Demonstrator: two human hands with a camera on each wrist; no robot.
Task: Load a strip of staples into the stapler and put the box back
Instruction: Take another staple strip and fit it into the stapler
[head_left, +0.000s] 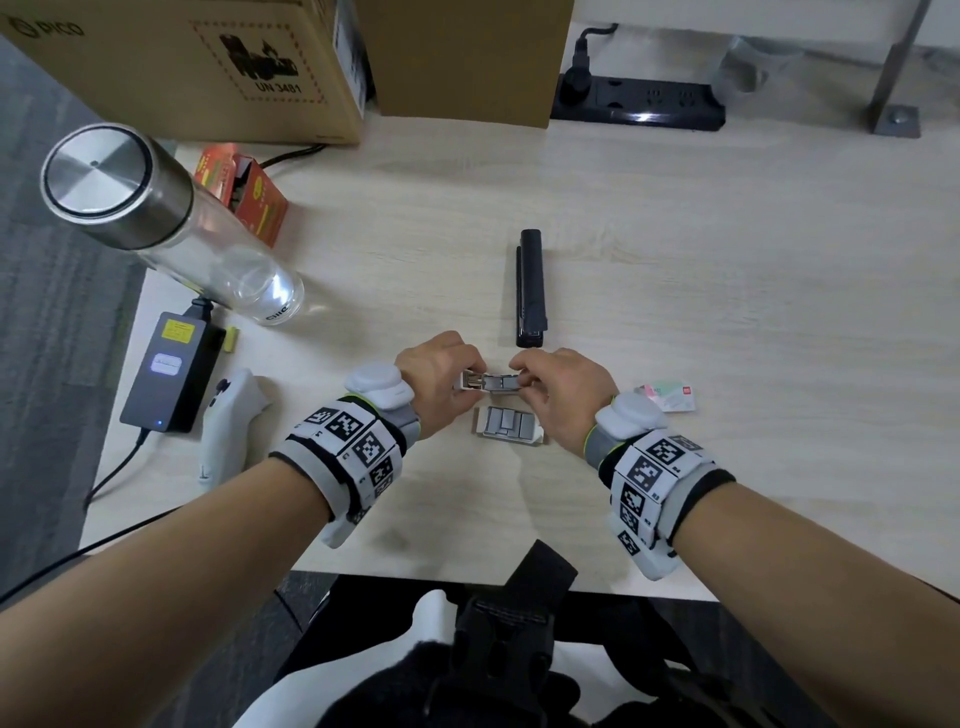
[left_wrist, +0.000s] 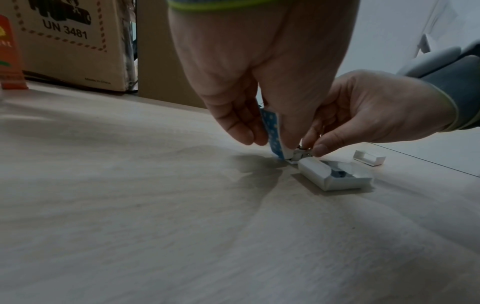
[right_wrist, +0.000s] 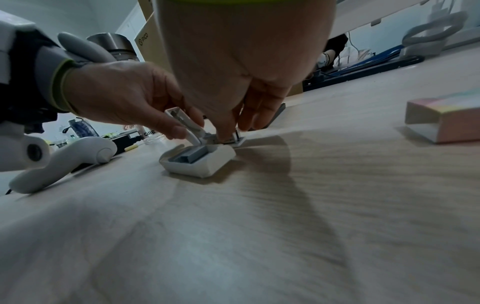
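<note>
A small stapler (head_left: 488, 383) with a blue dotted, white-lined lid (left_wrist: 274, 131) sits on the desk, hinged open. My left hand (head_left: 467, 387) grips the raised lid (right_wrist: 184, 121) and holds it up. My right hand (head_left: 524, 382) pinches a short metal staple strip (left_wrist: 302, 151) at the stapler's open channel; my fingers hide most of it. The white staple tray (head_left: 509, 426), holding grey staple strips, lies just nearer to me (right_wrist: 197, 160). Its empty sleeve (head_left: 670, 397) lies to the right (right_wrist: 446, 119).
A long black stapler (head_left: 531, 288) lies just beyond my hands. At the left stand a glass bottle with a steel cap (head_left: 156, 208), a red carton (head_left: 249, 192), a power adapter (head_left: 166, 374) and a white controller (head_left: 234, 415). Cardboard boxes (head_left: 208, 62) and a power strip (head_left: 639, 104) line the back.
</note>
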